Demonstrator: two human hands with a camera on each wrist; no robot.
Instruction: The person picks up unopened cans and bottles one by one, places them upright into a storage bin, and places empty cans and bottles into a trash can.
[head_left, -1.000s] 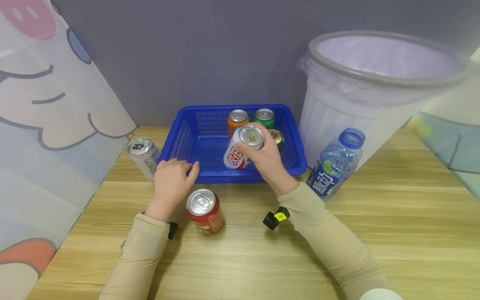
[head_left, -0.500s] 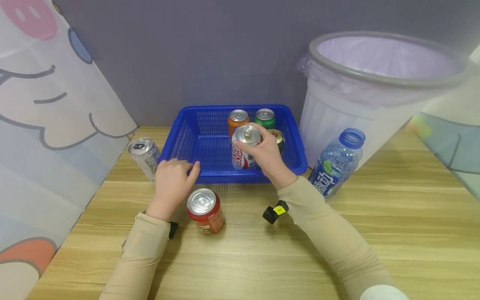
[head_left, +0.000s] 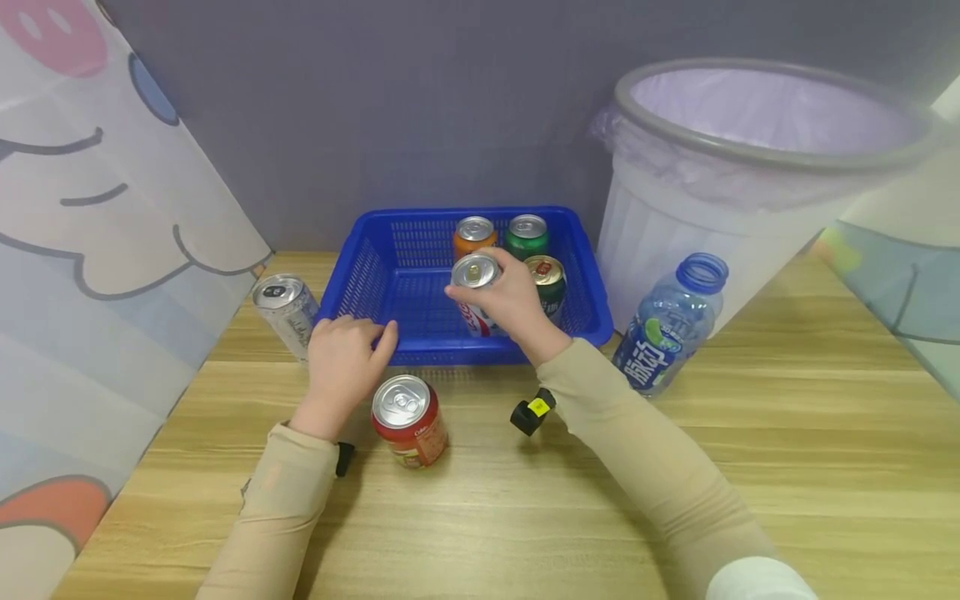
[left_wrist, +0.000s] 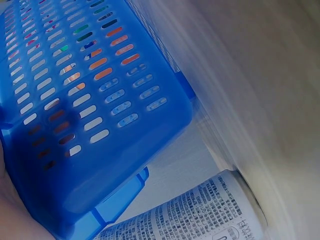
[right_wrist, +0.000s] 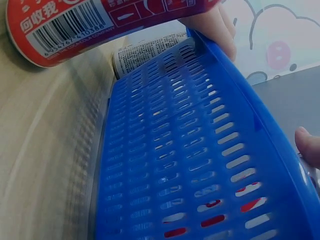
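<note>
My right hand (head_left: 510,304) holds a white and red drink can (head_left: 475,275) by its upper part, inside a blue plastic basket (head_left: 367,287). The can stands nearly upright, its lower front partly behind the rim. My left hand (head_left: 343,358) grips the basket's front left corner, fingers over the rim (right_wrist: 212,30). Beside that hand are a red Coke can (head_left: 411,425) in front and a silver-white can (head_left: 287,310) to the left. In the basket, an orange can (head_left: 474,235), a green can (head_left: 527,237) and a dark green can with a gold lid (head_left: 550,287) stand near the held can.
A blue-capless plastic bottle (head_left: 670,327) stands on the wooden table (head_left: 465,533) right of the basket. Behind it rises a white bin (head_left: 648,225) with a lilac liner. A grey wall (head_left: 360,108) closes off the back, a cartoon-printed sheet (head_left: 150,250) the left.
The white and red can first swung rightward and straightened from its tilt, then shifted left and lower with my right hand, baring more of the gold-lidded can. My left hand stayed put.
</note>
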